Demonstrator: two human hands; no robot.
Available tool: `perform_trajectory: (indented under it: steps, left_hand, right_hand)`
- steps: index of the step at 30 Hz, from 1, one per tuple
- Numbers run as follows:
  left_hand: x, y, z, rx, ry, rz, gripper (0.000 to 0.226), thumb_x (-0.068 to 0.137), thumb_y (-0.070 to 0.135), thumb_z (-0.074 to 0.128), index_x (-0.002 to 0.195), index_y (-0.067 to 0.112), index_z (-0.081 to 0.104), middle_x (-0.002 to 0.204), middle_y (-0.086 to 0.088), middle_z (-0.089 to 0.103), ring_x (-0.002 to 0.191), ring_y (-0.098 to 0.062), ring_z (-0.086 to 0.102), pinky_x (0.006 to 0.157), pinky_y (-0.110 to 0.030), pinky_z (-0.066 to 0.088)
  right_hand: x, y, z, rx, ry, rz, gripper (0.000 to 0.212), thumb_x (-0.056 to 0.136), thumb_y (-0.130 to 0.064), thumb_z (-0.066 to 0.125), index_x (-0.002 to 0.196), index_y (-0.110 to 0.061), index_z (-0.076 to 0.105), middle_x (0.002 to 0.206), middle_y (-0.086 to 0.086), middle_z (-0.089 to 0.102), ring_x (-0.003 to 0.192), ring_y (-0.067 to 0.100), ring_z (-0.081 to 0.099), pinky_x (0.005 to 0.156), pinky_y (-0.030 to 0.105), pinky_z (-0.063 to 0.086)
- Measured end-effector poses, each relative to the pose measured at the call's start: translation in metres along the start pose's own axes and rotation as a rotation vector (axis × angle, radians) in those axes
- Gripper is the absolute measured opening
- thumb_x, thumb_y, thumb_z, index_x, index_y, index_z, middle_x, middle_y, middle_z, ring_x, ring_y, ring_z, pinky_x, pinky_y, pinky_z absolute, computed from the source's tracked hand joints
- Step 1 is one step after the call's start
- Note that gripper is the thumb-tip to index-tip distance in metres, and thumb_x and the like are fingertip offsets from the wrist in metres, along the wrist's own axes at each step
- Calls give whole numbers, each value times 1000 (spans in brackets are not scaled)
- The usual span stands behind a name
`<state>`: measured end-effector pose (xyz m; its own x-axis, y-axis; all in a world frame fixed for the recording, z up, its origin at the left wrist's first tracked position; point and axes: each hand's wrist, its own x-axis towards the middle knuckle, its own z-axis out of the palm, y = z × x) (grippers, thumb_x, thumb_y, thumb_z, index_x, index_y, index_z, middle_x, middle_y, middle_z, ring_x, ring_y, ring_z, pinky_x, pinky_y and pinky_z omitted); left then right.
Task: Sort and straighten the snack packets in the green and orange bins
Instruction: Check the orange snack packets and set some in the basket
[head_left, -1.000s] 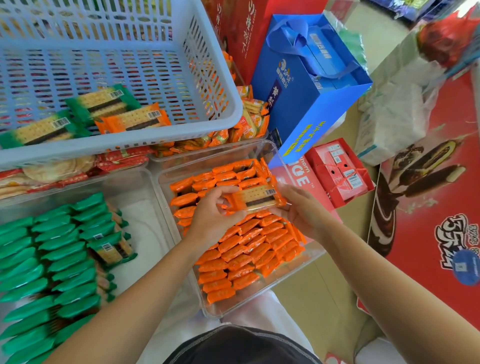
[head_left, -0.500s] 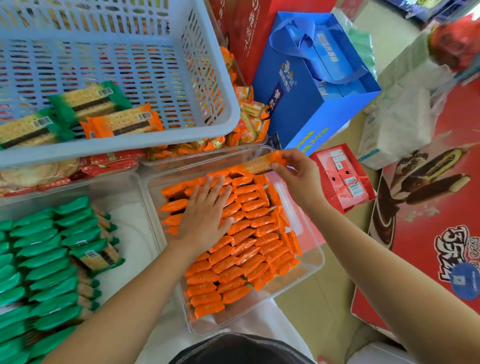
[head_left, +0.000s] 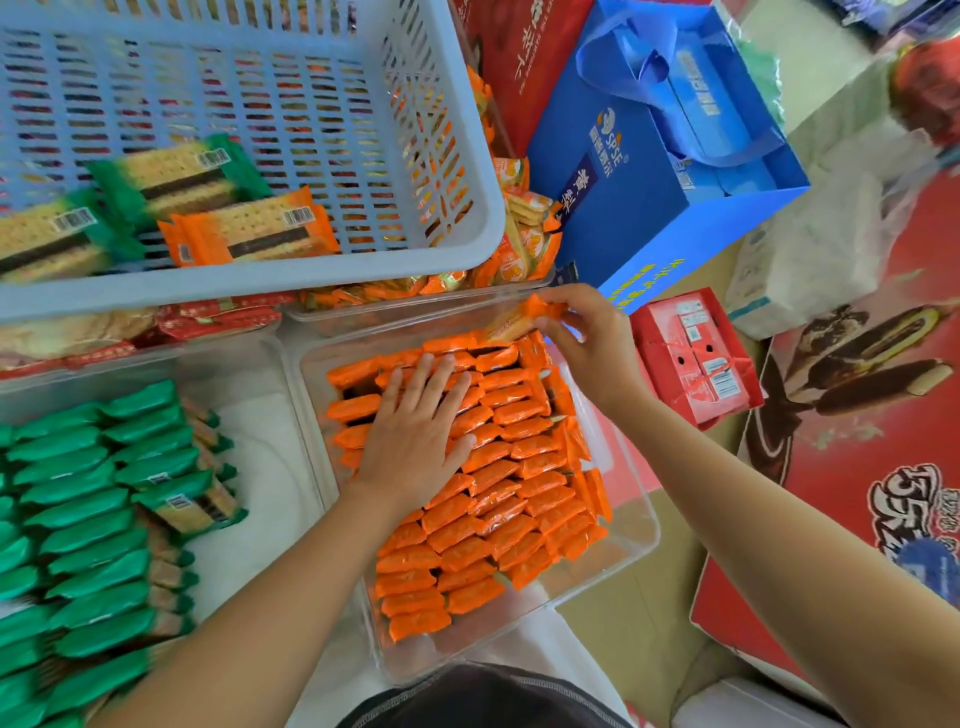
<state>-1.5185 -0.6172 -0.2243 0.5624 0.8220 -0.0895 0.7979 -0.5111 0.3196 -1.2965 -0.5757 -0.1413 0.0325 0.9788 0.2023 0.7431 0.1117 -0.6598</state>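
Orange packets (head_left: 493, 514) fill the bin (head_left: 519, 652) under the flat left hand (head_left: 415, 447); right hand (head_left: 592, 343) pinches one packet (head_left: 524, 317) at its far rim.

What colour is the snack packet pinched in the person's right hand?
Orange: the rectangular snack packet in the right hand shows best in the head view.

Both arms are uncovered from the frame edge to the wrist: the left forearm (head_left: 249, 623) at 7 o'clock and the right forearm (head_left: 753, 519) at 4 o'clock. The left grip (head_left: 415, 441) and the right grip (head_left: 587, 343) are bare too. At 6 o'clock a dark charcoal garment (head_left: 483, 699) of matte cloth covers the body. A curved seam (head_left: 545, 678) of pale stitching runs near its upper edge. White cloth (head_left: 576, 644) shows just above it; whether that is clothing cannot be told.
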Motion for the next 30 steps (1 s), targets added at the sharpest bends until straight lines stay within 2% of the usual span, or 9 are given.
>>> perform_trajectory:
  steps: [4, 9, 12, 16, 18, 23, 25, 27, 30]
  left_hand:
    - [-1, 0, 1, -9, 6, 5, 73, 95, 59, 12, 156, 20, 20, 163, -7, 12, 151, -27, 0, 122, -49, 3]
    - [-1, -1, 3, 12, -5, 1, 73, 94, 61, 6, 157, 23, 10, 164, -6, 3, 151, -26, -7, 121, -47, -4]
    - [-1, -1, 4, 27, 13, -3, 71, 96, 60, 11, 156, 22, 15, 164, -6, 9, 151, -26, -2, 121, -48, 1]
    - [-1, 0, 4, 23, 14, -11, 71, 96, 59, 12, 156, 22, 17, 164, -6, 10, 151, -26, -1, 122, -48, 0]
    - [0, 0, 4, 12, 19, -16, 70, 97, 59, 16, 156, 21, 19, 163, -7, 13, 151, -27, 1, 121, -48, 2]
    - [8, 0, -5, 6, 56, 7, 77, 94, 56, 45, 155, 15, 22, 162, -11, 19, 151, -31, 12, 121, -52, 15]
    - [14, 0, -8, 38, 85, 57, 77, 94, 56, 42, 155, 14, 22, 163, -9, 17, 150, -30, 12, 120, -52, 17]
    - [20, 1, -8, 69, 81, 88, 73, 96, 56, 29, 156, 15, 21, 163, -7, 15, 151, -28, 9, 121, -52, 15]
    - [26, -2, -3, 79, 42, 82, 72, 96, 55, 20, 155, 14, 25, 163, -5, 18, 151, -26, 10, 121, -52, 14]
  right_hand:
    - [-5, 9, 10, -82, -49, -69, 24, 84, 2, 69, 106, -5, 70, 102, 1, 65, 90, 0, 54, 82, 10, 46]
    - [-13, 16, 35, -179, -68, 4, 25, 83, -3, 71, 107, -11, 74, 111, 12, 58, 106, 17, 53, 91, 23, 42]
    - [-16, 11, 48, -296, -33, -12, 25, 85, -5, 69, 108, -11, 73, 103, 10, 58, 100, 26, 55, 85, 34, 47]
    - [-27, 10, 51, -288, -36, 37, 25, 93, -13, 56, 117, -10, 64, 107, 8, 67, 99, 28, 63, 84, 43, 52]
    - [-33, 14, 50, -286, -58, 64, 25, 94, -14, 53, 117, -10, 62, 107, 9, 69, 98, 28, 64, 85, 42, 51]
    - [-44, 20, 57, -351, -154, 40, 42, 94, -24, 40, 128, -11, 62, 129, 8, 62, 125, 27, 51, 101, 39, 39]
    - [-44, 20, 63, -390, -170, 58, 46, 94, -30, 37, 127, -12, 63, 130, 5, 62, 130, 26, 47, 103, 39, 34]
    - [-43, 20, 66, -418, -187, 64, 47, 95, -32, 37, 127, -12, 64, 130, 3, 62, 132, 25, 45, 105, 38, 31]
    - [-41, 20, 62, -410, -230, 42, 46, 96, -32, 37, 128, -12, 63, 131, 4, 62, 132, 26, 46, 106, 38, 31]
